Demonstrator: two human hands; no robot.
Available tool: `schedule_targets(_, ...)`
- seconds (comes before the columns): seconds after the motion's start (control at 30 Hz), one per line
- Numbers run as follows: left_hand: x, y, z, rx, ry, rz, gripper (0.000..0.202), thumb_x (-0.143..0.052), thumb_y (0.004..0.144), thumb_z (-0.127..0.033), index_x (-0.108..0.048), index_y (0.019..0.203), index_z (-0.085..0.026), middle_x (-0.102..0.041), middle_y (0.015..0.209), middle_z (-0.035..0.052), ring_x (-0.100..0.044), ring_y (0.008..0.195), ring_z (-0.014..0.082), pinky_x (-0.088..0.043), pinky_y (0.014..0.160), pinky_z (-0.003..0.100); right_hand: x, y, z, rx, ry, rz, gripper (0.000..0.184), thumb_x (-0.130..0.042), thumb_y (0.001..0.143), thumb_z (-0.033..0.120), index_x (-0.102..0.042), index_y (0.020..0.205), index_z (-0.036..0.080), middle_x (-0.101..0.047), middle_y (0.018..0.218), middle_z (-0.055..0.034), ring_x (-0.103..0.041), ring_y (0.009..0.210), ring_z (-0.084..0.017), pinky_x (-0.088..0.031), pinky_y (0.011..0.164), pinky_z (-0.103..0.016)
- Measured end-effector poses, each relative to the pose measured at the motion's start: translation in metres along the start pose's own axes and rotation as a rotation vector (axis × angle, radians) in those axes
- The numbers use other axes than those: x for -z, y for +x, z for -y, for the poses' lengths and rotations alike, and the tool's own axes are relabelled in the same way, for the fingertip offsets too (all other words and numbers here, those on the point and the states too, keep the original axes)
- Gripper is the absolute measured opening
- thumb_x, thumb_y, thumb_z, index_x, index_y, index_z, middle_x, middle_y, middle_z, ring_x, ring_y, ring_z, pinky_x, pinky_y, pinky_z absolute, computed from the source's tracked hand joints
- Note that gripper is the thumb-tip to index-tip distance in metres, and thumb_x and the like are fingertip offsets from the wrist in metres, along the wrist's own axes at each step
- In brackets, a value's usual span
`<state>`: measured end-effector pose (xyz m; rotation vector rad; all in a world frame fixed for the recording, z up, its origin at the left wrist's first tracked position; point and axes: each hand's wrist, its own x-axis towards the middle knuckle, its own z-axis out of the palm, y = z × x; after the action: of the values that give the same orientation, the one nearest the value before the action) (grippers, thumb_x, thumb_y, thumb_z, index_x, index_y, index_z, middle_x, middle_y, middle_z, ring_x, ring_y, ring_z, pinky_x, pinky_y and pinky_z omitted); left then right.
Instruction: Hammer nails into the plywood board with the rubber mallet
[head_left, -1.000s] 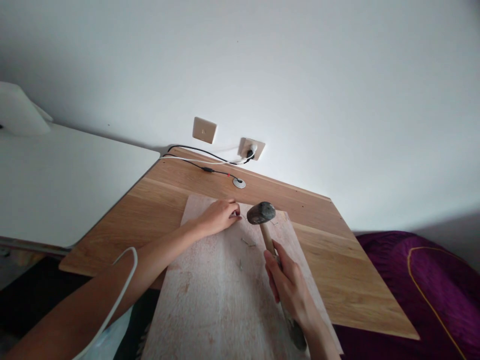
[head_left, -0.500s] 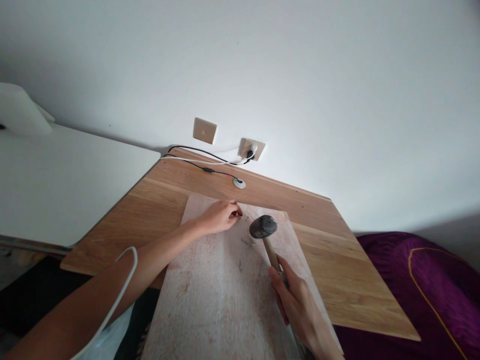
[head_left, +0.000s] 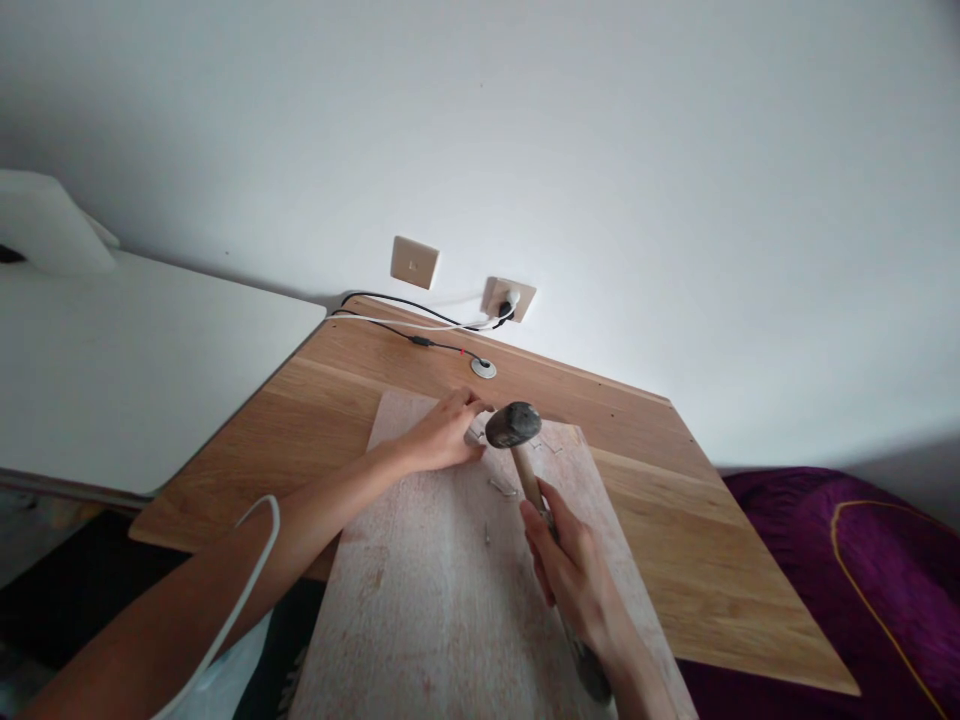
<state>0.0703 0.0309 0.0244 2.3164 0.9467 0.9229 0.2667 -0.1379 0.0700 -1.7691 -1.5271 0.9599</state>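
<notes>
My right hand [head_left: 574, 560] is wrapped round the handle of a rubber mallet [head_left: 514, 424], which has a dark, rounded head and a wooden shaft. The mallet's head is above the far part of a pale, worn wooden board [head_left: 420, 600]. Just left of the head, my left hand [head_left: 446, 432] rests on the board with thumb and fingers apart. A small nail [head_left: 475, 436] shows in the gap between them, not visibly gripped. Several more loose nails [head_left: 502, 488] lie on the board around the mallet.
Under the board is a wooden desk [head_left: 720, 560]. Black and white cables [head_left: 420, 341] run along its back to a wall socket [head_left: 508, 299]. A white table [head_left: 150, 370] adjoins on the left, and purple fabric [head_left: 802, 540] lies to the right.
My left hand's fingers have spread from a closed pinch. The mallet has moved slightly left and away from me, over the spot beside my left hand.
</notes>
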Motion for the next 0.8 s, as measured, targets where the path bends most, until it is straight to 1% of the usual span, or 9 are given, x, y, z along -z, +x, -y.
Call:
schedule_targets(0.07, 0.000, 0.000, 0.001, 0.002, 0.009, 0.007, 0.045, -0.078, 0.078, -0.015, -0.067, 0.121, -0.021, -0.060, 0.124, 0.0106, -0.062, 0.121, 0.0306, -0.052, 0.109, 0.047, 0.006, -0.007, -0.004, -0.047, 0.017, -0.007, 0.067, -0.049, 0.100, 0.069, -0.057, 0.140, 0.016, -0.045, 0.054, 0.0094, -0.044, 0.039, -0.012, -0.035, 0.036, -0.022)
schedule_targets(0.17, 0.001, 0.000, 0.001, 0.011, 0.036, 0.027, 0.027, -0.076, 0.084, -0.018, -0.070, 0.110, -0.021, -0.060, 0.120, 0.0102, -0.063, 0.119, 0.0308, -0.051, 0.107, 0.049, 0.016, -0.018, -0.009, -0.113, 0.048, -0.063, 0.067, -0.052, 0.098, 0.070, -0.056, 0.139, 0.017, -0.046, 0.053, 0.0099, -0.041, 0.037, -0.011, -0.032, 0.034, -0.021)
schedule_targets(0.27, 0.002, 0.000, 0.001, 0.001, 0.047, 0.039, 0.015, -0.073, 0.087, -0.017, -0.070, 0.101, -0.021, -0.061, 0.117, 0.0086, -0.063, 0.115, 0.0286, -0.052, 0.104, 0.047, 0.025, -0.024, -0.017, -0.144, 0.038, -0.097, 0.066, -0.051, 0.098, 0.069, -0.056, 0.138, 0.017, -0.048, 0.053, 0.0098, -0.041, 0.036, -0.011, -0.030, 0.034, -0.021)
schedule_targets(0.33, 0.004, 0.000, -0.001, -0.006, 0.042, 0.027, 0.015, -0.073, 0.087, -0.017, -0.069, 0.101, -0.021, -0.060, 0.116, 0.0075, -0.064, 0.112, 0.0266, -0.053, 0.102, 0.045, 0.028, -0.026, -0.023, -0.152, 0.011, -0.082, 0.066, -0.048, 0.100, 0.069, -0.055, 0.140, 0.017, -0.047, 0.050, 0.0099, -0.042, 0.036, -0.013, -0.031, 0.036, -0.022)
schedule_targets(0.43, 0.008, -0.001, -0.006, -0.044, 0.020, 0.022, 0.020, -0.075, 0.087, -0.022, -0.070, 0.106, -0.022, -0.060, 0.114, 0.0061, -0.063, 0.111, 0.0246, -0.051, 0.103, 0.041, 0.028, -0.025, -0.031, -0.146, -0.042, -0.061, 0.066, -0.048, 0.100, 0.068, -0.057, 0.140, 0.016, -0.048, 0.048, 0.0087, -0.046, 0.038, -0.016, -0.034, 0.039, -0.025)
schedule_targets(0.5, 0.010, -0.002, -0.012, -0.096, 0.005, 0.056, 0.019, -0.077, 0.088, -0.027, -0.072, 0.106, -0.023, -0.060, 0.111, 0.0050, -0.062, 0.109, 0.0233, -0.050, 0.103, 0.038, 0.026, -0.023, -0.036, -0.139, -0.097, -0.077, 0.065, -0.048, 0.099, 0.067, -0.061, 0.138, 0.017, -0.050, 0.048, 0.0071, -0.048, 0.038, -0.018, -0.036, 0.040, -0.028)
schedule_targets(0.57, 0.012, -0.004, -0.018, -0.158, -0.002, 0.113, 0.017, -0.079, 0.087, -0.031, -0.074, 0.101, -0.024, -0.060, 0.108, 0.0043, -0.062, 0.106, 0.0226, -0.049, 0.102, 0.036, 0.024, -0.021, -0.040, -0.133, -0.146, -0.117, 0.062, -0.047, 0.099, 0.066, -0.064, 0.136, 0.018, -0.051, 0.047, 0.0055, -0.050, 0.039, -0.020, -0.037, 0.042, -0.029)
schedule_targets(0.67, 0.011, -0.007, -0.024, -0.239, 0.008, 0.194, 0.016, -0.085, 0.080, -0.029, -0.076, 0.094, -0.024, -0.060, 0.107, 0.0042, -0.061, 0.105, 0.0231, -0.048, 0.100, 0.036, 0.021, -0.020, -0.043, -0.116, -0.175, -0.167, 0.061, -0.047, 0.099, 0.065, -0.067, 0.134, 0.019, -0.052, 0.047, 0.0039, -0.054, 0.042, -0.022, -0.036, 0.042, -0.030)
schedule_targets(0.8, 0.010, -0.009, -0.025, -0.263, 0.039, 0.225, 0.018, -0.086, 0.075, -0.023, -0.076, 0.090, -0.023, -0.059, 0.110, 0.0042, -0.059, 0.107, 0.0241, -0.045, 0.104, 0.040, 0.022, -0.022, -0.038, -0.098, -0.177, -0.132, 0.065, -0.045, 0.101, 0.063, -0.064, 0.140, 0.015, -0.057, 0.052, 0.0025, -0.058, 0.046, -0.022, -0.041, 0.046, -0.030)
